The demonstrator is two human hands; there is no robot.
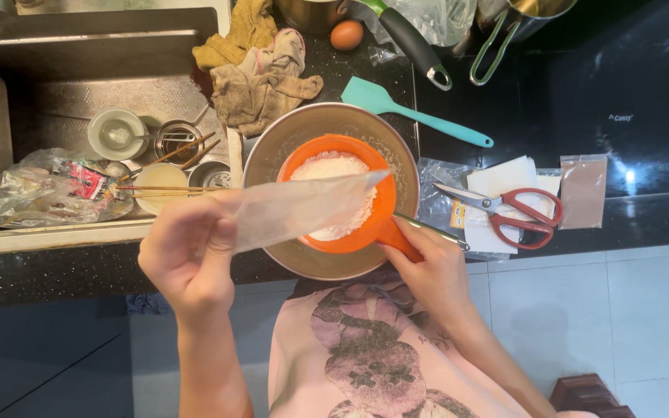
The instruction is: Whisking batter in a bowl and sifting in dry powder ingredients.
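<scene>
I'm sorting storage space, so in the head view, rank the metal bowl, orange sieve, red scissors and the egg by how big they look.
Largest to smallest:
metal bowl
orange sieve
red scissors
egg

Clear plastic bag (296, 207) tipped over orange sieve (350, 193) (holding white flour (334, 174))

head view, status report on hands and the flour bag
Left hand pinching clear plastic bag, tipped over orange sieve. Right hand gripping sieve handle. White flour heaped in sieve above metal bowl. Nothing in the way.
</scene>
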